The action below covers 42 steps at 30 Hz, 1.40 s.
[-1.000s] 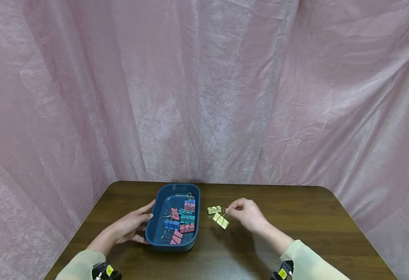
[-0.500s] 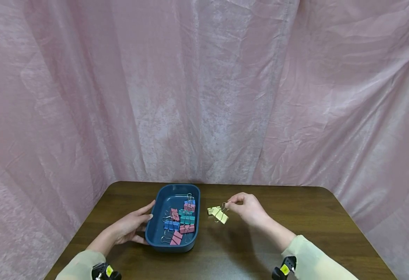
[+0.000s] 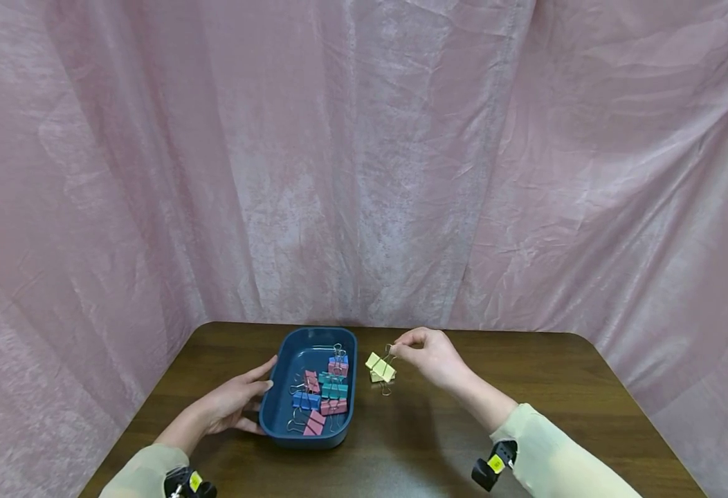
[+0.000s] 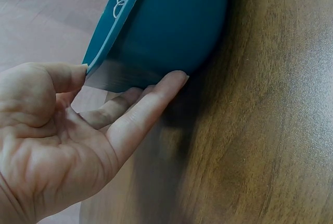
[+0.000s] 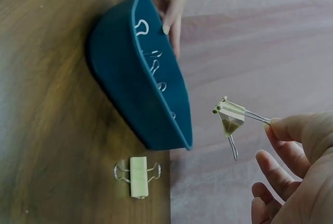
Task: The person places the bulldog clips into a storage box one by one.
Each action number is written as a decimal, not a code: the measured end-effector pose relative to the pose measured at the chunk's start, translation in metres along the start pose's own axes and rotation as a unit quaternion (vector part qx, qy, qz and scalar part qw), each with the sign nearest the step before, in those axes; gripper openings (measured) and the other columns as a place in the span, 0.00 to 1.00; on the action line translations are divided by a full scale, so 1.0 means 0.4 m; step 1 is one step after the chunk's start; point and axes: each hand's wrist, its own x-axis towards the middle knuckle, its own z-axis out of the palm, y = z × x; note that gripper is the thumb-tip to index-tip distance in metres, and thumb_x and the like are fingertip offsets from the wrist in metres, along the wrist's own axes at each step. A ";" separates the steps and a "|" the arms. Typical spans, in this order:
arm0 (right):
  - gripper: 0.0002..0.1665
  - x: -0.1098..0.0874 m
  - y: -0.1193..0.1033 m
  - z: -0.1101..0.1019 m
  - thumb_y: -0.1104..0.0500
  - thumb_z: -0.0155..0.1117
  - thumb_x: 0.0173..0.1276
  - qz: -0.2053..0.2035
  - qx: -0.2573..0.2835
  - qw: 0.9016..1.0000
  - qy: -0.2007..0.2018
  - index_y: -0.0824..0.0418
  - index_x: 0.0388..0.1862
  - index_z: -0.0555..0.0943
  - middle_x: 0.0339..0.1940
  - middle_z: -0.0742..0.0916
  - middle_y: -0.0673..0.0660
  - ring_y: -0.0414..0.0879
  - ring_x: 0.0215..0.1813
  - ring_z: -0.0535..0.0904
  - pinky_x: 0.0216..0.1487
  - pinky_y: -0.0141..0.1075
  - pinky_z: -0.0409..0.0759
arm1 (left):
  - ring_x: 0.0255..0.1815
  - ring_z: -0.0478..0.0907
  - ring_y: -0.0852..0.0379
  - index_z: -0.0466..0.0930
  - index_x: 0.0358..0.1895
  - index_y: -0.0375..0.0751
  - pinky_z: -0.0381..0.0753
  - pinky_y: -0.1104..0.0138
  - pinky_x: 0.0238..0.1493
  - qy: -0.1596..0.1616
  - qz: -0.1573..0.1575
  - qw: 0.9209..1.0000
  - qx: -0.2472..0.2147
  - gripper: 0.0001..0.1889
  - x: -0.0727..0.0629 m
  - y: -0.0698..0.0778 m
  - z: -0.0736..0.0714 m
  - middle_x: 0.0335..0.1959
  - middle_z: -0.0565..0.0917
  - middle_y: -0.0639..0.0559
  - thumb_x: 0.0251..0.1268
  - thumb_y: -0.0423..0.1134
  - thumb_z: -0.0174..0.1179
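Note:
My right hand [image 3: 434, 358] pinches a pale yellow binder clip [image 3: 380, 366] by one wire handle, holding it above the table to the right of the bin. In the right wrist view this clip [image 5: 232, 116] hangs from thumb and index finger, its other handle pointing down. Under it lies a second yellow binder clip [image 5: 139, 177] on the table, partly hidden in the head view. My left hand [image 3: 232, 403] rests against the left side of the dark blue bin [image 3: 266, 415]. Its thumb touches the rim and its straight fingers lie along the outer wall [image 4: 171, 31].
Inside the bin lie several binder clips, among them pink [image 3: 333, 407], blue [image 3: 306, 400] and teal [image 3: 335, 391] ones. All stand on a brown wooden table [image 3: 526, 373] with rounded back corners. A pink curtain [image 3: 364, 173] hangs behind.
My right hand has lifted its yellow clip and moved it left and away from me, over the clip lying on the table. The left hand and the bin have stayed in place.

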 end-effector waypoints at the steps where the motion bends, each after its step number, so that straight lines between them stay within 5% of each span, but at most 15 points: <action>1: 0.06 0.004 -0.005 0.002 0.54 0.73 0.66 0.000 -0.001 1.000 0.000 0.54 0.32 0.90 0.42 0.88 0.47 0.46 0.53 0.81 0.56 0.44 0.76 | 0.57 0.81 0.34 0.40 0.85 0.54 0.84 0.38 0.42 0.000 0.000 1.000 0.000 0.34 0.000 0.000 0.000 0.71 0.64 0.24 0.85 0.42 0.44; 18: 0.08 0.073 -0.049 0.071 0.56 0.72 0.66 0.020 0.070 0.997 0.008 0.60 0.34 0.90 0.39 0.90 0.50 0.45 0.48 0.82 0.53 0.44 0.79 | 0.56 0.81 0.34 0.41 0.85 0.54 0.84 0.38 0.43 0.003 -0.007 1.000 -0.003 0.34 -0.004 0.005 0.005 0.71 0.64 0.24 0.84 0.42 0.45; 42: 0.09 0.072 -0.087 0.168 0.53 0.71 0.69 -0.021 0.018 0.999 -0.038 0.56 0.34 0.91 0.42 0.86 0.49 0.44 0.46 0.78 0.46 0.42 0.79 | 0.57 0.81 0.34 0.41 0.85 0.54 0.84 0.38 0.43 -0.002 0.000 1.000 -0.008 0.34 -0.001 0.001 0.006 0.70 0.66 0.24 0.84 0.42 0.45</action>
